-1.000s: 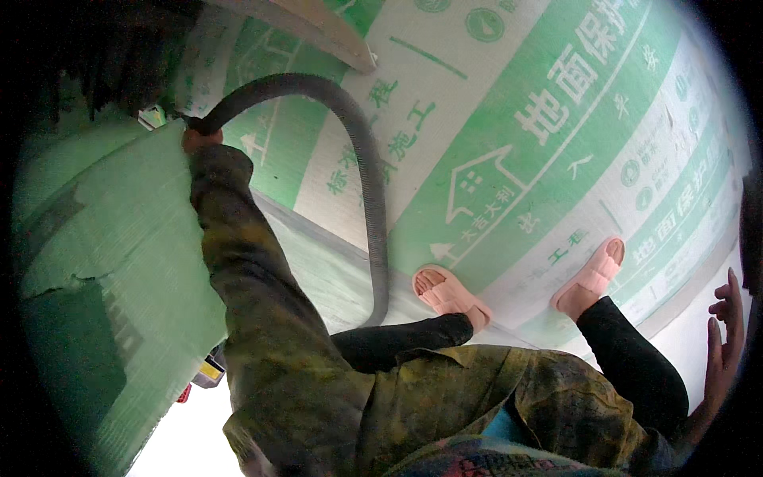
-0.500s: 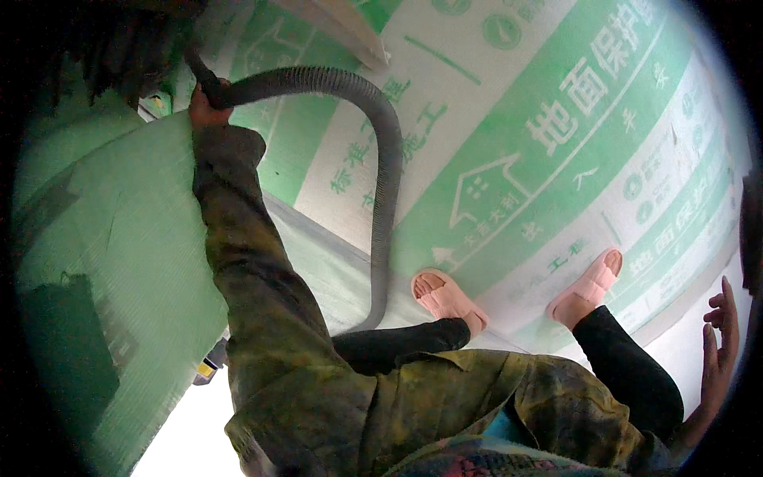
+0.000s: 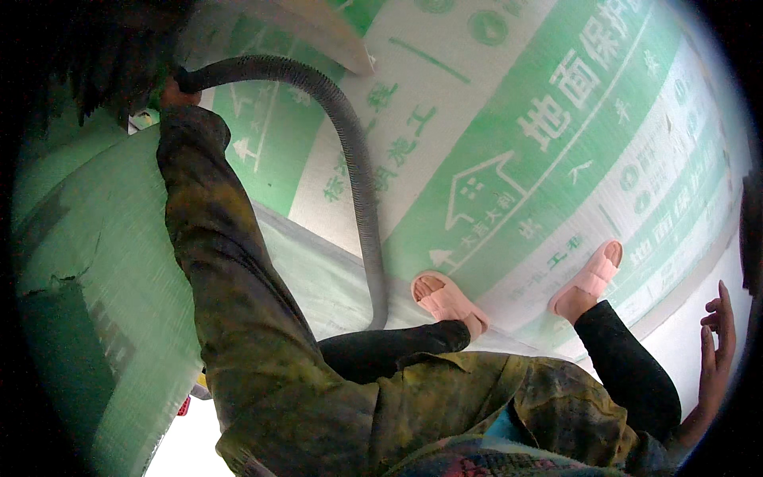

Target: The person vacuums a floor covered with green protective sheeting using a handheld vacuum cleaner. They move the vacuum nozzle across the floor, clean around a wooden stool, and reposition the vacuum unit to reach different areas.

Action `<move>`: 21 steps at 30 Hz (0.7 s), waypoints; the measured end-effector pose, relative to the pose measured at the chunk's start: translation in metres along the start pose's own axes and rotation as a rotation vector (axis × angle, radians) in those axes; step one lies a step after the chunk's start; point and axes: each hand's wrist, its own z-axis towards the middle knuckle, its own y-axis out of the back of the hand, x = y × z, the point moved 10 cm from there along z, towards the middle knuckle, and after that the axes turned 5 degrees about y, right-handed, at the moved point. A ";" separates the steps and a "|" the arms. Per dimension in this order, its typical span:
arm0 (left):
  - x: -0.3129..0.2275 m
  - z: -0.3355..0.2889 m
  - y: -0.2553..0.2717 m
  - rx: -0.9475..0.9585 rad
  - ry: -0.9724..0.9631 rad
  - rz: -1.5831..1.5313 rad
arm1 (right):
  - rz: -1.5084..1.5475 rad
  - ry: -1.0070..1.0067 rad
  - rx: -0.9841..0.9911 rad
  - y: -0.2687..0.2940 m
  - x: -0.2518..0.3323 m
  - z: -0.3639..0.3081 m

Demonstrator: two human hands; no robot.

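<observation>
Left hand (image 3: 179,94) grips a ribbed hose (image 3: 362,171)

The person's left arm reaches far forward in a mottled olive-brown sleeve (image 3: 214,199), and the hand at its end is closed around the dark end of the hose. Its fingers are partly lost in shadow, so I cannot tell how each of them lies. From that grip the grey hose arches to the right, bends over and runs down to the left trouser leg (image 3: 397,348), where its lower part goes out of sight.

The right hand (image 3: 719,334) is held well apart from the hose, out by the right trouser leg (image 3: 628,366). Its fingers are open, some straighter than others and lightly bent.

The 2 feet stand apart in pink slippers (image 3: 449,304), toes showing at the open fronts. Ahead of them spreads a green and white floor covering (image 3: 445,191), printed with lettering, arrows and a house outline. A pale board (image 3: 330,36) juts in over it from the top, its tip near the hose.

To the left of the sleeve is a broad surface under green sheeting (image 3: 119,207), with a darker green patch (image 3: 71,358) low down. Past its lower edge shows a small red thing (image 3: 183,406), too little of it visible to identify.
</observation>
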 end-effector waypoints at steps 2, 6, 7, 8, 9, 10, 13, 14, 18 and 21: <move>-0.002 0.007 0.005 -0.053 -0.026 0.021 | 0.008 -0.012 0.005 -0.001 -0.001 -0.003; -0.003 0.016 0.020 -0.077 -0.002 0.041 | 0.015 -0.037 0.017 -0.004 0.001 -0.008; -0.001 0.016 0.020 -0.052 0.029 0.024 | 0.005 -0.064 0.029 -0.006 0.000 -0.008; 0.011 0.014 0.009 0.067 0.133 -0.046 | 0.031 -0.034 0.005 -0.005 0.004 -0.008; 0.020 0.010 0.004 0.087 0.182 -0.033 | 0.048 -0.028 0.002 -0.004 0.006 -0.009; 0.032 0.001 -0.009 0.176 0.220 0.003 | 0.056 -0.035 -0.008 -0.003 0.007 -0.009; 0.074 -0.037 -0.065 0.404 0.239 -0.071 | 0.116 0.007 0.012 -0.004 0.014 -0.011; 0.088 -0.041 -0.057 0.143 0.136 -0.142 | 0.104 0.032 0.017 -0.003 0.017 -0.011; 0.150 -0.094 -0.116 0.102 0.041 -0.155 | 0.102 0.096 0.004 0.000 0.020 -0.011; 0.127 -0.099 -0.164 0.277 -0.051 -0.027 | 0.100 0.130 -0.009 0.001 0.020 -0.009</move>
